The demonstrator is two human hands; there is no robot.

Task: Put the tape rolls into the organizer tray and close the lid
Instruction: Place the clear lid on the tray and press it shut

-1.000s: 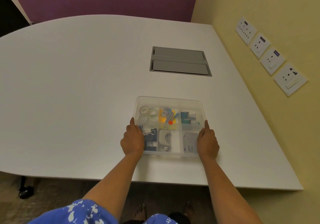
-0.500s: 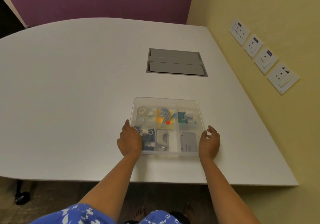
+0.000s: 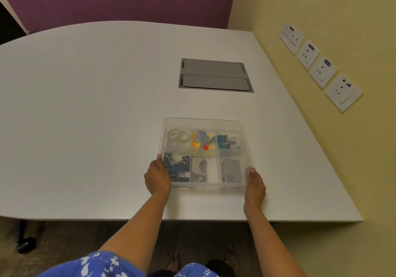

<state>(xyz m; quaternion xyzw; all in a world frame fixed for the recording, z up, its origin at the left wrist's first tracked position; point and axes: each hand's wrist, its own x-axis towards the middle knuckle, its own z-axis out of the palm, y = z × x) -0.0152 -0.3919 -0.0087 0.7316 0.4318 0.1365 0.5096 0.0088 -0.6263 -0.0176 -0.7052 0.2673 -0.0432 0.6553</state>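
A clear plastic organizer tray (image 3: 246, 139) lies near the front of the white table, with its see-through lid on top. Clear tape rolls (image 3: 178, 135) sit in its far-left compartment. Binder clips, a stapler, a grey box and small coloured items fill the other compartments. My left hand (image 3: 157, 176) grips the tray's near-left corner, thumb on the lid. My right hand (image 3: 255, 183) holds the near-right corner, thumb up against the side wall.
A grey cable hatch (image 3: 214, 75) is set into the table (image 3: 85, 105) beyond the tray. The yellow wall on the right carries a row of white sockets (image 3: 321, 66). The table's front edge runs just below my wrists.
My right hand came off the tray's side, opened briefly, and now grips the near-right corner again. My left hand stayed on the near-left corner. The tray has hardly moved.
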